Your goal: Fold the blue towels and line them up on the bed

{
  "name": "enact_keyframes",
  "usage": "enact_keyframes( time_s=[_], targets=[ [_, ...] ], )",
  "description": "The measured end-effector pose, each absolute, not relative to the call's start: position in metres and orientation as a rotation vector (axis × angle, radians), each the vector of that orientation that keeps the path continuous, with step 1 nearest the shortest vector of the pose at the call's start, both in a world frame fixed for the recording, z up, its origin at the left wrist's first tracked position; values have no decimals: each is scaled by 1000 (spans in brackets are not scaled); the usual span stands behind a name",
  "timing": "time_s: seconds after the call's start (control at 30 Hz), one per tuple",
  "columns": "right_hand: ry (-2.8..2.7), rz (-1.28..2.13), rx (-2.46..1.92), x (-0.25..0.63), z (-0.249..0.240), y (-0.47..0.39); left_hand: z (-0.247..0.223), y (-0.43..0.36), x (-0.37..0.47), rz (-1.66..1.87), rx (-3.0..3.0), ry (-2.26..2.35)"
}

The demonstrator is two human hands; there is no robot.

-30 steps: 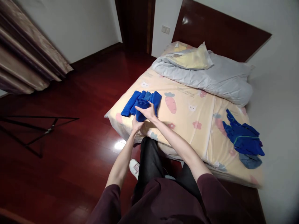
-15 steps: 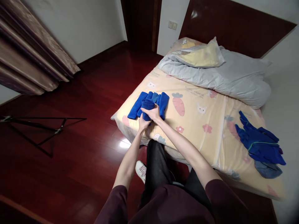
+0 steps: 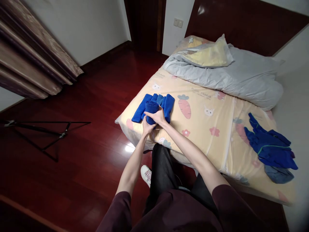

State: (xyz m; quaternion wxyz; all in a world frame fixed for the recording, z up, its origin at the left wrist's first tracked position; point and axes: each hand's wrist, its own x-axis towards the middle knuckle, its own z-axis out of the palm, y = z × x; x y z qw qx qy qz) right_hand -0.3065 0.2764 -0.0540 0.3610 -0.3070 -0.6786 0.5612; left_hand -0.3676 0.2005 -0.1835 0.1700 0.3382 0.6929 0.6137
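Both hands hold a rolled blue cloth bundle (image 3: 152,108), its coiled end facing up, over the near left corner of the bed. My left hand (image 3: 147,125) grips its lower part from the left and below. My right hand (image 3: 158,116) wraps its right side, with the thumb across the front. Behind and beside the bundle, several folded blue garments (image 3: 169,104) lie side by side on the patterned sheet (image 3: 199,125); the bundle and hands hide part of them.
Loose blue clothes (image 3: 272,146) lie at the bed's right side. A grey quilt (image 3: 251,74) and a yellow pillow (image 3: 212,56) are near the headboard (image 3: 236,25). A black tripod (image 3: 43,129) stands on the floor at left, below a curtain (image 3: 31,58).
The rolled bundle and both hands have shifted very slightly up and left in the view. Both hands keep their hold, and the view itself has moved a little.
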Motion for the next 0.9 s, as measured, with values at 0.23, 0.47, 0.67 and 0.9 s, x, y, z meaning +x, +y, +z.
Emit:
enact_keyframes(
  time_s=[0.23,0.47,0.67,0.9],
  targets=[
    [-1804,1268,-866,-246,-84,272,-180,139,-347,1733,1009,2239],
    [-1709,1341,-1118,-65,-167,199,-221,17,-199,1208,1240,2053],
    [-1398,1241,-1544,114,-204,132,-247,-17,-157,937,1413,1990],
    [-1050,829,-1737,280,-189,165,-251,17,-182,750,1648,1868]
  ],
)
